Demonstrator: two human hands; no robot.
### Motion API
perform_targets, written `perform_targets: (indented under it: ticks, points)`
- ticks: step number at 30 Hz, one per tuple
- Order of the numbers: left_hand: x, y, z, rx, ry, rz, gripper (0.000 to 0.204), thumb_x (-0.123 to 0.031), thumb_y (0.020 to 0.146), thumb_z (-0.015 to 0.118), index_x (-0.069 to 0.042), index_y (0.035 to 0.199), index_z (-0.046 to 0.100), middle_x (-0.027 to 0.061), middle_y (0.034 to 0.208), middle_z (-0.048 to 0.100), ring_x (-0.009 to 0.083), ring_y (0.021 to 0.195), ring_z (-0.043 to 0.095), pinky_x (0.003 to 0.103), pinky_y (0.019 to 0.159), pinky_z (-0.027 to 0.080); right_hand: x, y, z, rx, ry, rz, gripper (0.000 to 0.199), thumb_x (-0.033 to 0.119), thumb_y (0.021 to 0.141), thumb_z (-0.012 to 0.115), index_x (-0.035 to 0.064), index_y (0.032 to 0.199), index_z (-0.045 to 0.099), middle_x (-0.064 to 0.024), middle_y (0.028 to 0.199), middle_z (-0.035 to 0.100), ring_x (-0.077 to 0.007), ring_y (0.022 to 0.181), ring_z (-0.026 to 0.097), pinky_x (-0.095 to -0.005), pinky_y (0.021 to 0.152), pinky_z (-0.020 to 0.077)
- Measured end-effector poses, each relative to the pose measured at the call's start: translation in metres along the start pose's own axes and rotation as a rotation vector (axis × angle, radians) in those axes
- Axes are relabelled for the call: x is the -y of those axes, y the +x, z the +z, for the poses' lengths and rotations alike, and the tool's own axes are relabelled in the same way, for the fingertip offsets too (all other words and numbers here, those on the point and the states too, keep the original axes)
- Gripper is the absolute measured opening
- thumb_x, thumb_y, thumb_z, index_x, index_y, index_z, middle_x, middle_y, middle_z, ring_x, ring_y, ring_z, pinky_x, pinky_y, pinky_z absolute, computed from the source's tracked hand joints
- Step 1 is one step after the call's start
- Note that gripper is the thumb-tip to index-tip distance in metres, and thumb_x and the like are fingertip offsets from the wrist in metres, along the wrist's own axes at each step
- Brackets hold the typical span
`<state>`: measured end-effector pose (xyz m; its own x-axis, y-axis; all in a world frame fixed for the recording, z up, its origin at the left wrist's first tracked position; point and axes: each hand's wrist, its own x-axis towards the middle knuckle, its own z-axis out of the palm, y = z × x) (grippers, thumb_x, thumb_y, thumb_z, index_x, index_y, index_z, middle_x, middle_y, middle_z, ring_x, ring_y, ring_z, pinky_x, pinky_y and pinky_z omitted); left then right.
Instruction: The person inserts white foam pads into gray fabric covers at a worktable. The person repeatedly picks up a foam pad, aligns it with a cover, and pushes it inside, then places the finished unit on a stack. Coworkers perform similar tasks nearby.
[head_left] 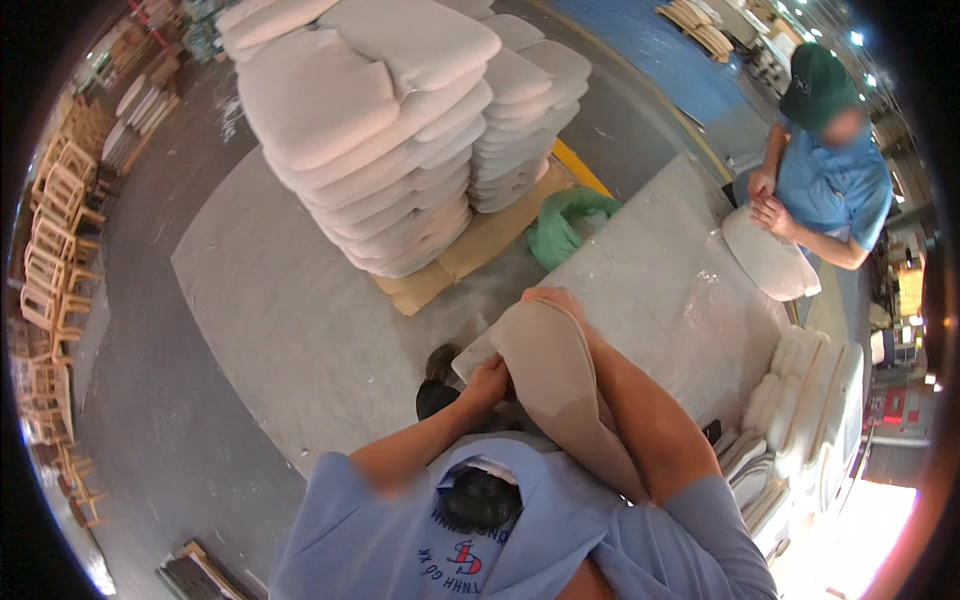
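Note:
A beige padded seat cushion [548, 362] stands on edge against my body, above the near corner of the table. My right hand [553, 296] is closed over its far end, and my right forearm runs along its side. At its left side my left hand [487, 382] is closed at the edge of the cushion; the fingertips are partly hidden. Across the table [660, 270], a co-worker [835, 170] in a blue shirt and dark cap has both hands on another pale seat cushion [768, 255].
Tall stacks of pale cushions [320, 110] stand on cardboard [425, 285] ahead. A green bag [570, 222] sits beside the table. More cushions [800, 400] are stacked at the right. Wooden chair frames [55, 260] line the far left.

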<state>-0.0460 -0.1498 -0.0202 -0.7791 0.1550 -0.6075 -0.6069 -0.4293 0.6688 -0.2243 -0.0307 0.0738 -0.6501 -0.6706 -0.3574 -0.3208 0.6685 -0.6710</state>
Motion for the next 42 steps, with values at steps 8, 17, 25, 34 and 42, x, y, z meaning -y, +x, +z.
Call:
perform_targets:
  ticks: [8,17,25,34,42]
  points:
    - [-0.046,0.026,-0.049,0.256,0.132,0.138,0.073,-0.004,0.087,0.079,-0.006,0.154,0.051,0.0103,0.147,0.063,0.0247,0.135,0.060,0.040,0.114,0.049,-0.011,-0.153,-0.089,0.081,0.241,0.219,0.045,0.039,0.106,0.066,0.0086,0.140,0.067,-0.0136,0.138,0.069,-0.0270,0.123,0.067,-0.0403,0.103,0.0534]
    - [-0.105,0.044,-0.032,0.363,0.848,0.138,0.067,-0.004,0.085,0.084,-0.001,0.147,0.058,0.0118,0.143,0.067,0.0235,0.126,0.063,0.037,0.107,0.050,-0.034,-0.394,-0.060,-0.268,0.882,0.229,0.061,0.035,0.093,0.085,0.0015,0.140,0.065,-0.0123,0.131,0.070,-0.0206,0.117,0.064,-0.0367,0.104,0.0506]
    - [-0.129,0.066,-0.002,0.438,0.815,-0.037,0.064,-0.005,0.085,0.087,-0.002,0.143,0.060,0.0092,0.133,0.070,0.0277,0.121,0.064,0.041,0.109,0.050,0.021,-0.391,-0.051,-1.149,0.262,0.477,0.016,0.009,0.091,0.082,-0.0017,0.097,0.073,-0.0067,0.074,0.067,-0.0114,0.074,0.061,-0.0314,0.068,0.0509]
    - [-0.132,0.090,-0.010,0.527,1.199,-0.002,0.050,-0.008,0.091,0.083,-0.002,0.137,0.066,0.0112,0.124,0.074,0.0229,0.124,0.068,0.038,0.104,0.054,0.048,-0.374,-0.075,-1.119,-0.081,0.693,0.018,0.012,0.093,0.078,-0.0027,0.091,0.067,-0.0179,0.070,0.060,-0.0315,0.060,0.058,-0.0389,0.059,0.0477]
    - [-0.143,0.090,0.009,0.757,0.731,0.050,0.025,-0.009,0.089,0.082,0.000,0.112,0.076,0.0102,0.112,0.078,0.0247,0.102,0.072,0.040,0.096,0.054,0.053,-0.374,-0.067,-1.337,-0.053,0.611,0.018,0.016,0.096,0.077,-0.0008,0.093,0.070,-0.0158,0.071,0.060,-0.0196,0.062,0.060,-0.0368,0.061,0.0485]
